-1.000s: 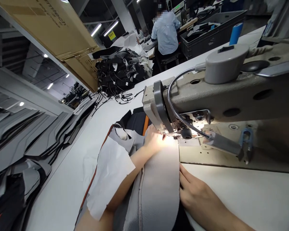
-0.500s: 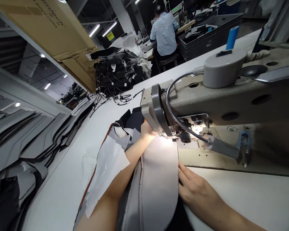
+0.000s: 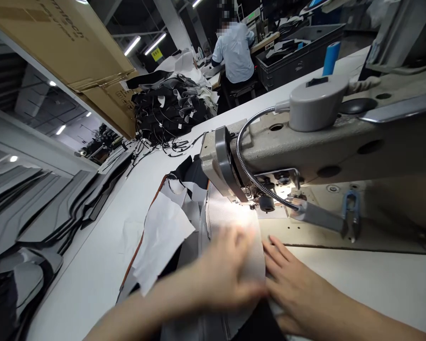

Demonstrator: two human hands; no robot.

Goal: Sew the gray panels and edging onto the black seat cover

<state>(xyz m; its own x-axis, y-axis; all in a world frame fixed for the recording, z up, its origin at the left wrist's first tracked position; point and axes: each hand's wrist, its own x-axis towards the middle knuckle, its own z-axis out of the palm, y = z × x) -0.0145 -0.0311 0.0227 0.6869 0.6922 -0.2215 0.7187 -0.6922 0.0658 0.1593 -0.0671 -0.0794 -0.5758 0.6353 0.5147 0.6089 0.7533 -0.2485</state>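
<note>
Left hand lay palm-down on the grey fabric panel, fingers out flat, nothing pinched; it was blurred, so finger detail unclear. Right hand sat just beside it, fingers spread and flat, tips touching the panel's right edge where it met the white table. Panel ran from both hands away to the needle area under the sewing machine head, lit by the gooseneck lamp. Left of the panel: a white backing piece overlapped dark and grey cut parts with an orange edge. Far left: stacked grey panels on a lower surface. Farther along the table: a pile of black parts with loose cords. Above left: cardboard boxes. Blue spool stood behind the machine. Far end: a person in a light blue shirt, seated, back turned.
</note>
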